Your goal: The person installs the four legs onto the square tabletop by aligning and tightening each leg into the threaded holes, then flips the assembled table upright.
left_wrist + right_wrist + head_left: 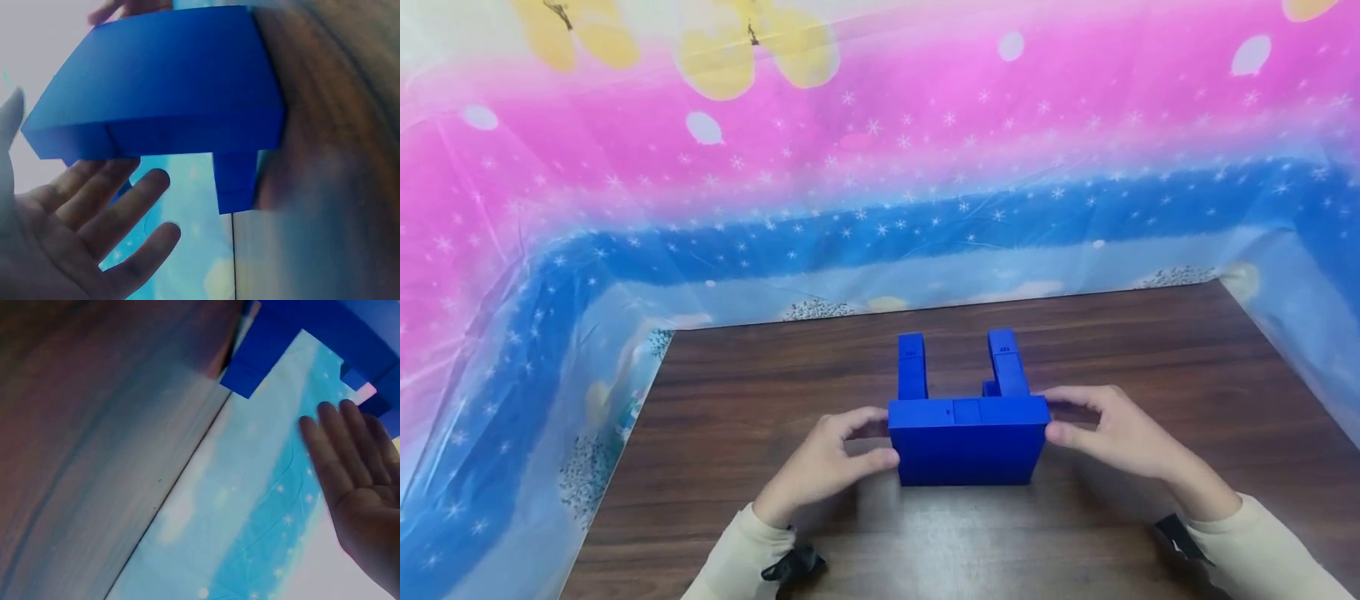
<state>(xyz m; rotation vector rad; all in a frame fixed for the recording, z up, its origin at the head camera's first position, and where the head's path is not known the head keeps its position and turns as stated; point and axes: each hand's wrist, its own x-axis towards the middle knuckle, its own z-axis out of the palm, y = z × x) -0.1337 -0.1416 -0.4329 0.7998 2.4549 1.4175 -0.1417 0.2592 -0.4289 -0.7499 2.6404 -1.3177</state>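
A small blue table-like piece point(970, 454) stands on its side on the wooden table, its flat top facing me. Two legs point(912, 367) show pointing away, toward the back of the table. My left hand point(827, 458) is at its left edge, thumb near the front face. In the left wrist view the fingers point(131, 206) are spread and nearly straight, two tips at the underside rim. At the right edge is my right hand point(1120, 429), thumb at the corner. Its straight fingers point(344, 450) overlap the piece in the right wrist view, where the thumb is hidden.
The brown wooden table point(760, 367) reaches back to a hanging patterned cloth point(865, 225) in pink and blue. The cloth also runs along the left and right sides. A black strap point(793, 567) hangs at the left sleeve, and another dark strap point(1180, 537) at the right.
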